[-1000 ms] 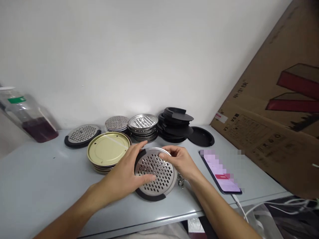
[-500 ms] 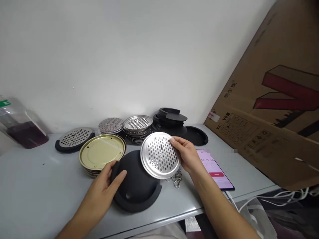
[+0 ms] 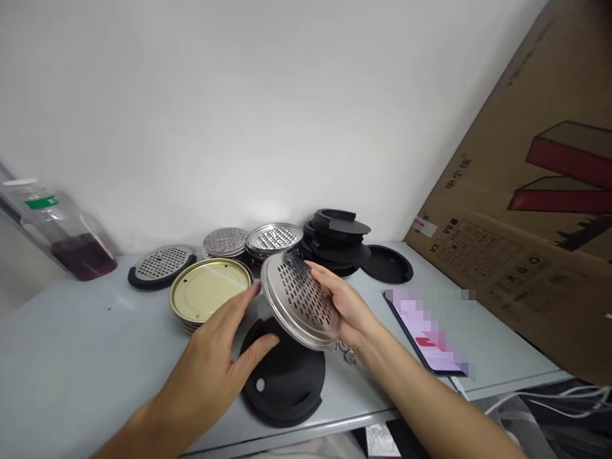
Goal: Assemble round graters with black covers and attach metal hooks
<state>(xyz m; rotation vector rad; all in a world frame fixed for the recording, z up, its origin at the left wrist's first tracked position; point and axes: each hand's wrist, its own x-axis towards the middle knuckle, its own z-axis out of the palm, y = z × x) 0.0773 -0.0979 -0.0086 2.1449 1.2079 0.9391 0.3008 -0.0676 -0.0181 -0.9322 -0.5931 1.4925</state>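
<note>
My right hand (image 3: pixel 342 299) grips a round metal grater plate (image 3: pixel 301 299) by its right side and holds it tilted above the table. Beside the plate's left edge is my left hand (image 3: pixel 229 344), thumb and fingers spread; whether a fingertip touches the rim I cannot tell. Below both hands a round black tray (image 3: pixel 287 389) with a raised part-rim and a small hole lies on the table. A stack of gold-coloured metal lids (image 3: pixel 210 290) stands just behind my left hand. Small metal clasps (image 3: pixel 348 354) show partly behind my right wrist.
Along the wall stand a grater in a black holder (image 3: pixel 162 264), stacked grater plates (image 3: pixel 275 238), stacked black trays (image 3: pixel 339 239) and a single black tray (image 3: pixel 388 262). A bottle of dark liquid (image 3: pixel 79 248) is far left. A phone (image 3: pixel 425 335) and a cardboard box (image 3: pixel 516 255) are right.
The grater plate has tilted and moved slightly left, towards my left hand. My left hand has let go of the black tray, which now lies lower on the table.
</note>
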